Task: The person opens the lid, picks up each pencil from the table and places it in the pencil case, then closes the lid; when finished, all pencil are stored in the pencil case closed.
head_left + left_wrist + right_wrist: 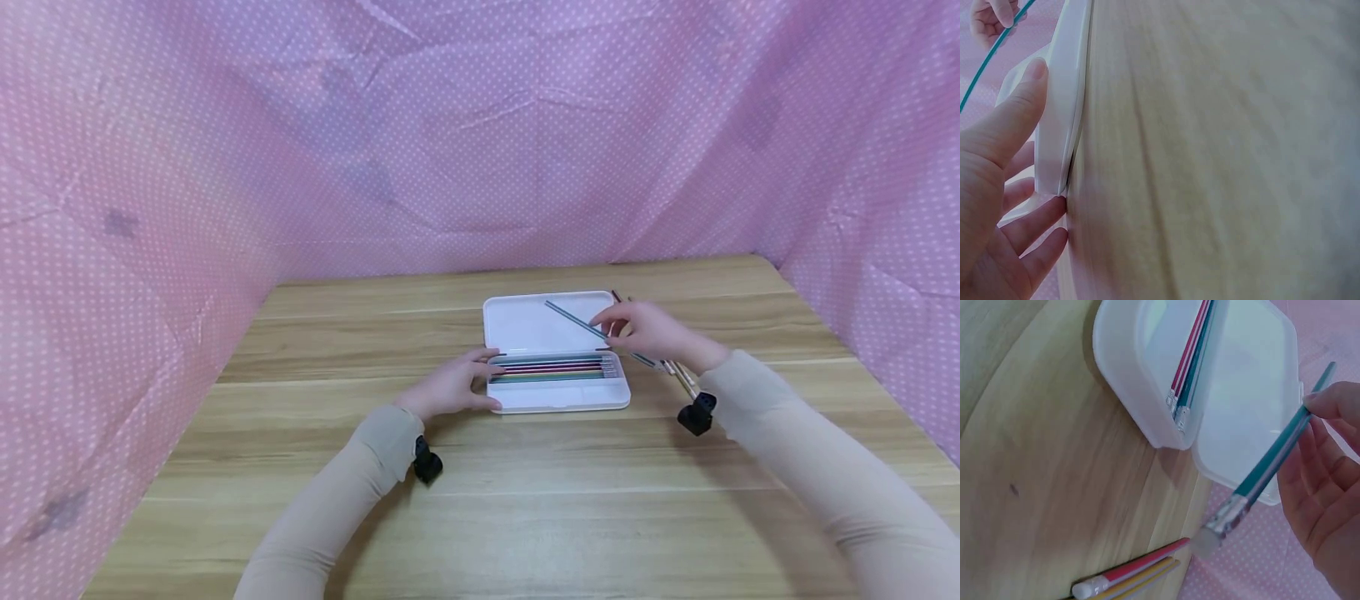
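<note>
An opened white pencil case (558,398) lies on the table with its lid (517,321) folded back. Several pencils (555,367) in green, red and yellow lie side by side in its tray. At the case's left end, my left hand (453,385) holds it, thumb at the front corner and fingers at the back and over the edge. My right hand (648,332) pinches a green pencil (1272,453) between thumb and fingers, above the lid and the case's right end. The pencil slants, with its metal band and white eraser end toward the lower right in the head view.
Loose pencils, among them a red one (1147,559) and a yellow one (1141,578), lie on the wooden table (525,500) right of the case, partly under my right hand. A pink dotted cloth (480,167) hangs behind and along both sides.
</note>
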`<action>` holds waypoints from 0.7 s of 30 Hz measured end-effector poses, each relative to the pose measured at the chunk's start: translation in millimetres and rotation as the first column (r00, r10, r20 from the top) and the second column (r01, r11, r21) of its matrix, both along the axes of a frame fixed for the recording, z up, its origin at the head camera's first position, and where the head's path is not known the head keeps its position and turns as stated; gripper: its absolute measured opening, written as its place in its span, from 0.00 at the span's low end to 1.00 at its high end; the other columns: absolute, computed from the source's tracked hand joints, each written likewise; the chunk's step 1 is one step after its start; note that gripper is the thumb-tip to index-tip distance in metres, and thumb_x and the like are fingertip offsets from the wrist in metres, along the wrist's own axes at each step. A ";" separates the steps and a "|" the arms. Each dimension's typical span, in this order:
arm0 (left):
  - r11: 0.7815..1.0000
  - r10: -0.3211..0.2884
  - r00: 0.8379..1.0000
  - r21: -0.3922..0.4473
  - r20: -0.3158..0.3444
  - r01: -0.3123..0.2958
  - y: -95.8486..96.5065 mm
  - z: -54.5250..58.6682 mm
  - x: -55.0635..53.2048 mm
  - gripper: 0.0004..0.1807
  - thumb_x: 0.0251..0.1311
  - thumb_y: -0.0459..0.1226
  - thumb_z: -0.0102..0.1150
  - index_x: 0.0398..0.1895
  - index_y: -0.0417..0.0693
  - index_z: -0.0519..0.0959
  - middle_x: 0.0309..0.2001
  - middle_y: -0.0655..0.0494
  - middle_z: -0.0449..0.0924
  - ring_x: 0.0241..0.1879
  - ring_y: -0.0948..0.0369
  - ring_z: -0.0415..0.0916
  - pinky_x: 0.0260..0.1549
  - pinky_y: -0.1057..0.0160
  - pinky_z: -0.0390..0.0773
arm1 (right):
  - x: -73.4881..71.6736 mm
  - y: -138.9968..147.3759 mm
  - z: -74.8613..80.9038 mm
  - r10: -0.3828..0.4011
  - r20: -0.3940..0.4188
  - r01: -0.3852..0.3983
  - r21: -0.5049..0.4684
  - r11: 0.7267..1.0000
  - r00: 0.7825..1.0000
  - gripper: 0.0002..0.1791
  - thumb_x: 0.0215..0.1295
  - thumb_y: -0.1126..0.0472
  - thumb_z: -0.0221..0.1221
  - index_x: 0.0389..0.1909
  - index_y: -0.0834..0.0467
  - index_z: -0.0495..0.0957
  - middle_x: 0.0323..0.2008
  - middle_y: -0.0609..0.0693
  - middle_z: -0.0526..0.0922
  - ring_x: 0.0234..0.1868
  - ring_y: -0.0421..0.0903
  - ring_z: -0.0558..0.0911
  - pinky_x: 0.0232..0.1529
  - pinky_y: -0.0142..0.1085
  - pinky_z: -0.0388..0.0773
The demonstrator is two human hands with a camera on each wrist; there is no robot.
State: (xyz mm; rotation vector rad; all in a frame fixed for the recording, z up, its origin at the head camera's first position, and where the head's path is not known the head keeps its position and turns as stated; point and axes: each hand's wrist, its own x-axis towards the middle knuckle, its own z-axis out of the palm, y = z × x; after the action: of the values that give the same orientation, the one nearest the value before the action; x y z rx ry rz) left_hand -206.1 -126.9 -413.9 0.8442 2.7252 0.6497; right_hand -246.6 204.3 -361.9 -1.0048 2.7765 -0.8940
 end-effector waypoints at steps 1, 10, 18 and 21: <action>1.000 0.001 1.000 -0.004 -0.002 -0.001 0.2 0.2 -0.2 0.36 0.51 0.52 0.67 0.63 0.50 0.72 0.72 0.55 0.57 0.70 0.53 0.56 0.67 0.55 0.60 | 0.0 -1.6 -1.0 0.009 0.000 -0.009 0.012 1.000 1.000 0.17 0.56 0.73 0.60 0.48 0.66 0.79 0.35 0.53 0.82 0.37 0.46 0.80 0.35 0.34 0.79; 1.000 0.020 1.000 -0.010 0.006 -0.020 1.5 -0.7 -0.5 0.42 0.51 0.52 0.68 0.68 0.49 0.66 0.72 0.54 0.56 0.70 0.52 0.56 0.67 0.53 0.60 | 0.2 -16.8 -6.9 0.122 -0.020 -0.119 0.111 0.987 0.992 0.16 0.57 0.73 0.59 0.47 0.64 0.80 0.38 0.52 0.83 0.37 0.44 0.79 0.38 0.40 0.80; 0.999 0.044 0.999 -0.011 0.022 -0.044 2.5 -0.3 -0.4 0.43 0.51 0.52 0.68 0.70 0.49 0.63 0.72 0.55 0.55 0.71 0.52 0.55 0.68 0.54 0.58 | 3.6 -37.0 -6.7 0.185 -0.019 -0.178 0.194 0.965 0.983 0.15 0.57 0.72 0.59 0.46 0.61 0.81 0.35 0.49 0.82 0.36 0.42 0.78 0.38 0.35 0.77; 0.999 0.042 0.999 -0.015 0.026 -0.041 2.4 0.0 -0.3 0.42 0.51 0.52 0.68 0.69 0.51 0.64 0.73 0.55 0.55 0.71 0.52 0.54 0.68 0.53 0.58 | 3.8 -43.8 -7.7 0.243 -0.033 -0.229 0.229 0.946 0.969 0.14 0.57 0.73 0.59 0.45 0.63 0.81 0.34 0.50 0.82 0.34 0.42 0.77 0.38 0.36 0.77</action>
State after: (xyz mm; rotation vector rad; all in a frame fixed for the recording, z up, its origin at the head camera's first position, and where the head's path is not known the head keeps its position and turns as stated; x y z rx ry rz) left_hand -206.5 -124.4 -413.9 0.7722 2.7273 0.6433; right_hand -242.8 160.5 -369.6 -1.3057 2.6496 -0.5146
